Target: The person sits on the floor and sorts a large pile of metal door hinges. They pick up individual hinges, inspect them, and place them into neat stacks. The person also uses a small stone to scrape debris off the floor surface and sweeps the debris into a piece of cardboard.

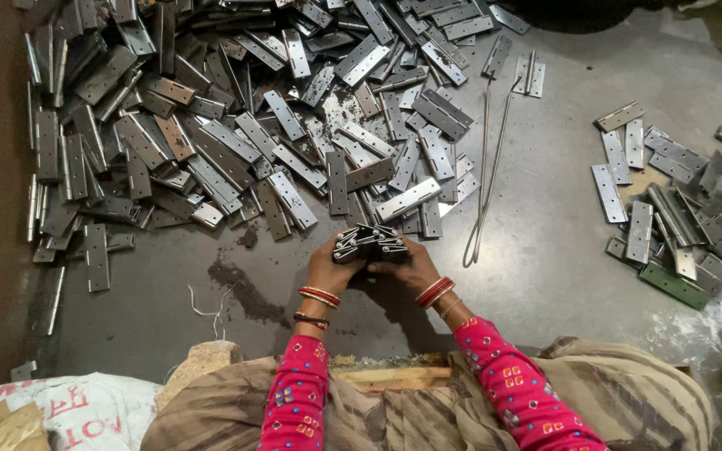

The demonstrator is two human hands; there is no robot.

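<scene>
Head view: both hands [373,266] hold hinge stack [369,243], white sack [68,409] btm-left.

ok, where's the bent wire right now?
Head view: the wire lies on the floor right of centre, beside the big hinge pile, just up and right of the hands' hinge stack.

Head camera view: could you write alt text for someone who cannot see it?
Seen from above, a person's left hand and right hand together hold a small stack of metal hinges over a grey floor. A big heap of hinges lies ahead, a smaller pile to the right, and a bent wire between them.
</scene>
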